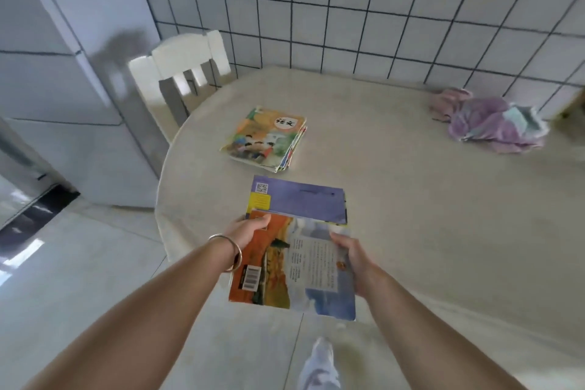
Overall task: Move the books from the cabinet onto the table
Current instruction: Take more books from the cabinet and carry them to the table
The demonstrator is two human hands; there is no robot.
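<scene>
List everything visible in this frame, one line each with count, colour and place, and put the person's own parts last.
held books: at least two, purple-backed and orange-and-blue, over the table's near edge
book stack: several thin books, colourful cover on top, on the table beyond the held ones
table: one, beige, centre and right
cloth bundle: one, pink and purple, far right of the table
chair: one, white, at the table's far left
tiled wall: white, dark grout, behind the table
bracelet: one, silver, left wrist
left hand: grips the books' left edge
right hand: grips their right edge
shoe: one, white, bottom centre
</scene>
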